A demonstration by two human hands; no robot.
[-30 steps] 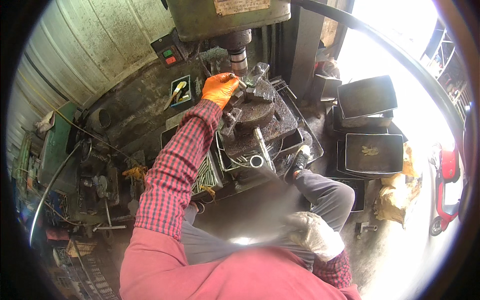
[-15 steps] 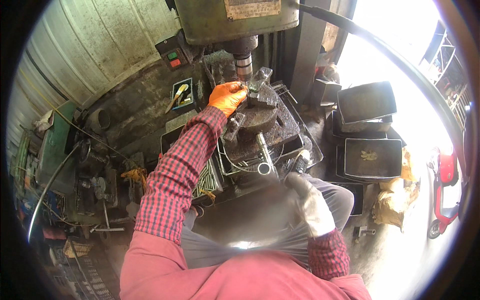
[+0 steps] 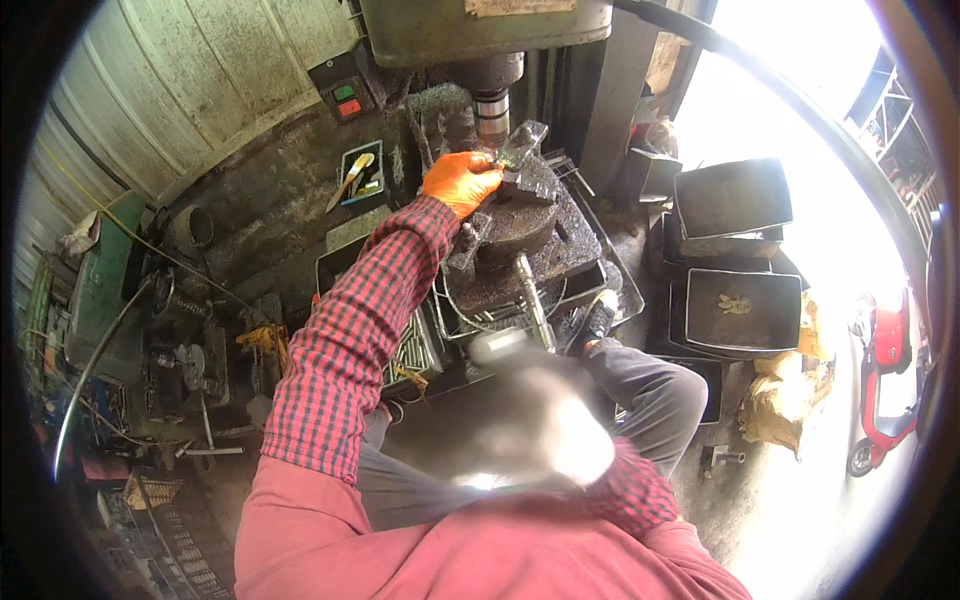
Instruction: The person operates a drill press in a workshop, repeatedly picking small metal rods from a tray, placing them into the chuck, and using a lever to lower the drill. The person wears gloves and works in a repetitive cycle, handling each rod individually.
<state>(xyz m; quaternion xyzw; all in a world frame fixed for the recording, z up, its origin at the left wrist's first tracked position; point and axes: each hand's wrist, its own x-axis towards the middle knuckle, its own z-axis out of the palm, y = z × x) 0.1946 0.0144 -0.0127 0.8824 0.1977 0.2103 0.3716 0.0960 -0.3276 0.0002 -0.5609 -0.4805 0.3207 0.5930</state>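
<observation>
My left hand (image 3: pixel 462 184), in an orange glove, reaches to the jaws of a grimy metal vise (image 3: pixel 515 225). Its fingertips are pinched together at the jaws; what they hold is too small and hidden to make out. Right above sits the chuck (image 3: pixel 491 112) of a green drill press (image 3: pixel 490 32). My right hand (image 3: pixel 560 435), in a whitish glove, is smeared by motion in front of my lap, so its fingers do not show clearly. Between it and the vise, a metal handle (image 3: pixel 535 300) slants down, with a blurred pale end (image 3: pixel 497 345).
A small tray with a brush (image 3: pixel 350 182) lies left of the vise, below a switch box (image 3: pixel 345 90). Long metal pieces fill a bin (image 3: pixel 415 350) beside my left knee. Black bins (image 3: pixel 742 312) are stacked at the right, near a yellowish sack (image 3: pixel 785 405).
My right hand has swung left and toward my body from beside my right knee. The vise handle's pale end has shifted left. My left hand stays at the vise jaws.
</observation>
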